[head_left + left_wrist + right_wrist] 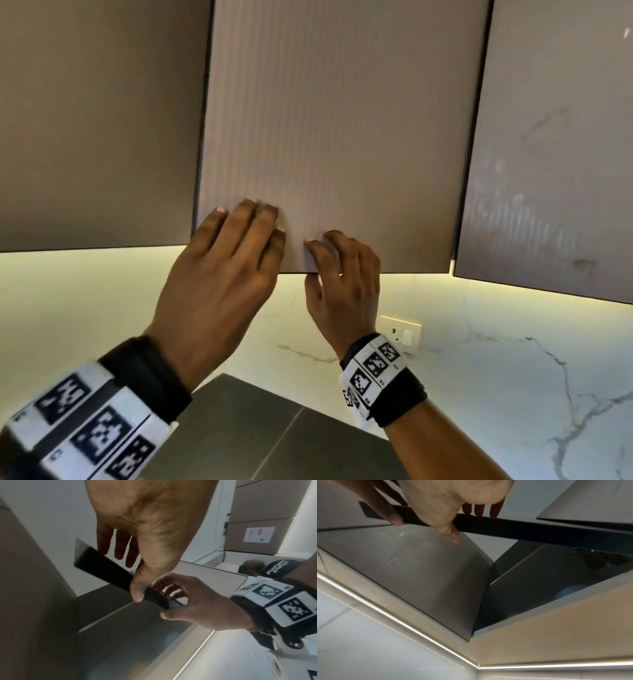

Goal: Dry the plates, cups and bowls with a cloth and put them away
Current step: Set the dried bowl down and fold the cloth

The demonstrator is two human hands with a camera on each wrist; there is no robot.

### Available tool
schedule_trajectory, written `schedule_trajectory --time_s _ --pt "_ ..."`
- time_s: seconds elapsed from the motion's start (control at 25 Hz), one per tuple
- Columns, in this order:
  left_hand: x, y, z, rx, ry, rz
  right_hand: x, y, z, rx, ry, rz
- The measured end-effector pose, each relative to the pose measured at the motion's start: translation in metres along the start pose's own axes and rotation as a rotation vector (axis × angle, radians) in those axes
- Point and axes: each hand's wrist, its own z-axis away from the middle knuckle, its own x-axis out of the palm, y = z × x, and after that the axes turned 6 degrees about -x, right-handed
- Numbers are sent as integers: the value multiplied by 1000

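The wall cupboards fill most of the head view, and the ribbed cupboard door (329, 137) in the middle is the one being handled. It stands ajar, as seen in the right wrist view, where the dark inside of the cupboard (539, 577) opens behind it with only pale, blurred shapes within; what they are cannot be told. Below, the marble wall (513, 359) with its socket (400, 334) is lit by a strip lamp, and a dark surface (274, 428) lies under the wrists.

The door's lower edge runs left to right directly above and in front of both hands, at its bottom left corner. The left hand (222, 274) is laid on the door face with straight fingers, the thumb beneath the edge, so the edge is pinched. The right hand (342, 281), just beside it, is curled round the same edge, fingers in front and thumb behind.

No plate, cup, bowl or cloth is in view. The step is judged to be working the cupboard door; both hands are equally near.
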Motion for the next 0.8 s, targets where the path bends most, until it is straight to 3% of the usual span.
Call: schedule_trajectory --time_s 0.12,0.32,0.52,0.8 --pt "38 -20 -4 5 -89 0 30 4 1 -67 -14 40" --pt "100 -35 -14 -8 -71 77 67 14 10 -69 -67 78" --pt "168 -34 -23 -27 -100 145 95 25 18 -38 -239 137" --pt "259 -34 -33 -57 -6 274 114 63 16 -90 -400 222"
